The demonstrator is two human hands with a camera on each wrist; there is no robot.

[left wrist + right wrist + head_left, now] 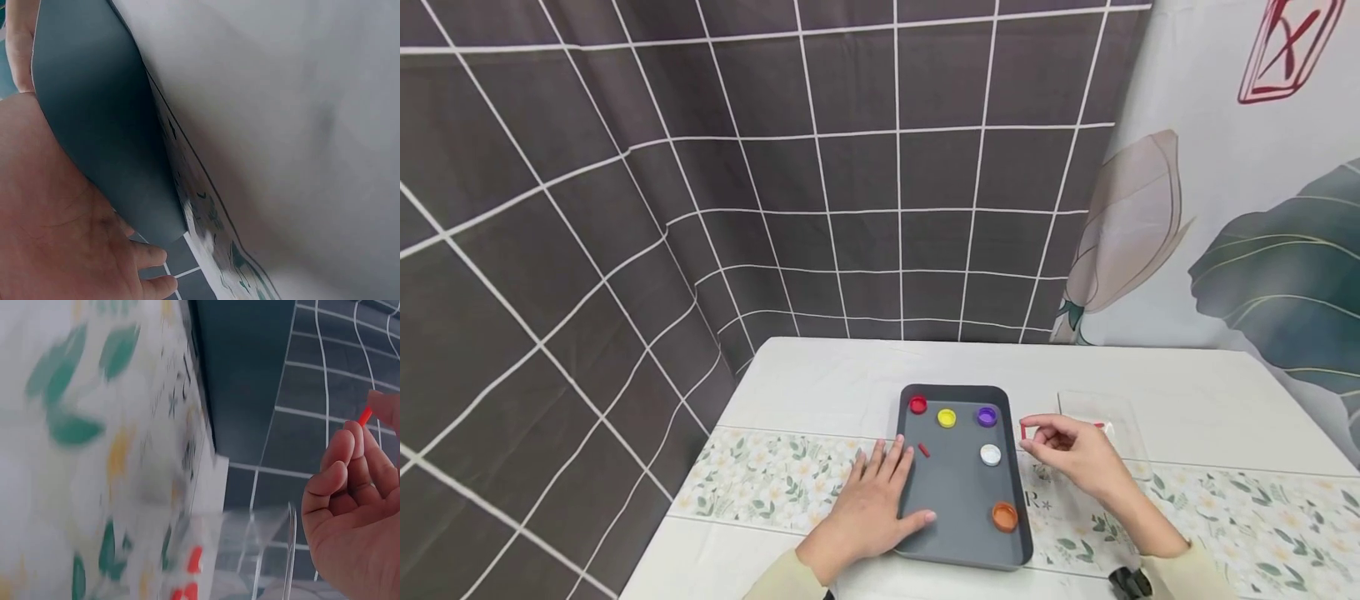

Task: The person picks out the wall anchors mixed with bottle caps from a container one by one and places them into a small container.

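Observation:
A dark grey tray (958, 500) lies on the table. My left hand (872, 504) rests at its left edge with fingers straight, the thumb reaching over the rim. Between the thumb and finger of my right hand (1071, 450) is a small red stick (365, 416), held just right of the tray. Another short red stick (923, 450) lies inside the tray. Around it stand small round caps: red (918, 405), yellow (947, 418), purple (987, 417), white (990, 455) and a larger orange one (1004, 517).
Behind my right hand is a clear plastic box (1123, 417) with several red pieces (195, 559) in it. A floral strip (760, 475) runs across the white table. Dark gridded cloth (857, 242) hangs behind the table's back edge.

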